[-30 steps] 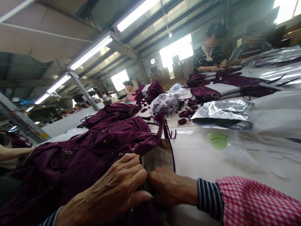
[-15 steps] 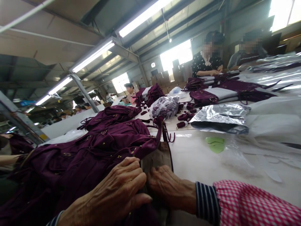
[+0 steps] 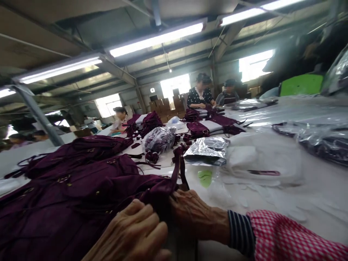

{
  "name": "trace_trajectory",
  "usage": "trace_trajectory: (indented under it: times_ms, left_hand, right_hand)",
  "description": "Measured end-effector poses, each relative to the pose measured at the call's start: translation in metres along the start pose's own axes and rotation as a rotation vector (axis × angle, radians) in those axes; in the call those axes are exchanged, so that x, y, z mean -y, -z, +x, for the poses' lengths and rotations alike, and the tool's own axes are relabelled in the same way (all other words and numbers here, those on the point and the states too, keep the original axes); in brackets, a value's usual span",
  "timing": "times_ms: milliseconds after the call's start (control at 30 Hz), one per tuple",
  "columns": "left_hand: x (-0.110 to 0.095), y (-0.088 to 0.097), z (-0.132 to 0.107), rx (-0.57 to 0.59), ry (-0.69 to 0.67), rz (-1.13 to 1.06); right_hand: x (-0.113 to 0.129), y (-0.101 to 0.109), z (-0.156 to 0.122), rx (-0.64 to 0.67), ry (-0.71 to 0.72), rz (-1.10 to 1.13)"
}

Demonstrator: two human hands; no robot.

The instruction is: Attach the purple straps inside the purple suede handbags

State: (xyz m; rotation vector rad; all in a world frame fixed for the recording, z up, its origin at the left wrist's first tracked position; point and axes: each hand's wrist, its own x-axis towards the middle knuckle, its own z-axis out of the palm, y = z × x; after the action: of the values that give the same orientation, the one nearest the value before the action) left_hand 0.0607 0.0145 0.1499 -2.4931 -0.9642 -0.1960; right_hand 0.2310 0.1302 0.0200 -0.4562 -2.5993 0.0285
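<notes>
A purple fabric bag (image 3: 108,195) with brass-coloured fittings lies in front of me at the left, its zippered edge (image 3: 178,166) standing up near the middle. My left hand (image 3: 136,232) is closed at the bag's near side, knuckles up, with the fingertips hidden. At the bag's opening, my right hand (image 3: 195,214) has its fingers curled on the cloth; their tips are out of sight inside the fold. Behind this bag lie more purple bags (image 3: 81,148).
Beyond the bags sit a clear plastic bundle (image 3: 160,139), a silver bag (image 3: 208,150) and stacked purple bags (image 3: 145,121). To the right are a green piece (image 3: 205,177), thread snips (image 3: 263,173) on white sheeting, and a plastic-wrapped item (image 3: 323,137). Co-workers (image 3: 199,94) sit across the table.
My view has swung to the right. My left hand has moved lower and curled its fingers more. The brown lining at the opening is now mostly covered, with my right hand still there.
</notes>
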Motion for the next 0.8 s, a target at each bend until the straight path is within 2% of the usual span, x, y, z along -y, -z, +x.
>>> trace_trajectory:
  times_ms: [67, 167, 233, 300, 367, 433, 467, 533, 600, 700, 733, 800]
  left_hand:
    - [0.002, -0.012, 0.008, -0.021, 0.025, 0.048]
    - [0.017, -0.034, 0.008, -0.042, -0.058, 0.102]
    - [0.039, -0.047, 0.0, -0.032, -0.068, 0.081]
    - [0.069, -0.058, -0.013, -0.025, -0.012, 0.066]
    - [0.1, -0.067, -0.03, -0.036, 0.055, 0.119]
    - [0.118, -0.075, -0.045, -0.015, 0.089, 0.2]
    - [0.12, -0.078, -0.049, 0.0, 0.11, 0.23]
    - [0.106, -0.084, -0.047, -0.024, 0.095, 0.26]
    - [0.077, -0.088, -0.035, -0.091, -0.012, 0.249]
    - [0.041, -0.093, -0.012, -0.071, -0.126, 0.166]
    - [0.037, -0.095, -0.007, -0.054, -0.106, 0.126]
    - [0.044, -0.1, 0.0, 0.008, 0.015, 0.033]
  right_hand:
    - [-0.004, -0.001, -0.003, 0.082, -0.014, 0.031]
    - [-0.007, -0.01, -0.001, 0.13, -0.041, 0.047]
    - [-0.009, -0.015, 0.002, 0.097, -0.074, 0.032]
    - [-0.01, -0.018, 0.004, 0.075, -0.109, 0.005]
    - [-0.012, -0.02, 0.005, 0.082, -0.128, -0.016]
    - [-0.014, -0.022, 0.006, 0.083, -0.143, -0.016]
    - [-0.015, -0.023, 0.007, 0.073, -0.15, 0.0]
    - [-0.016, -0.028, 0.009, 0.027, -0.167, 0.07]
    - [-0.018, -0.032, 0.011, -0.03, -0.172, 0.151]
    - [-0.019, -0.035, 0.012, -0.069, -0.175, 0.197]
    - [-0.019, -0.034, 0.012, -0.072, -0.181, 0.193]
    - [-0.019, -0.031, 0.009, -0.085, -0.201, 0.19]
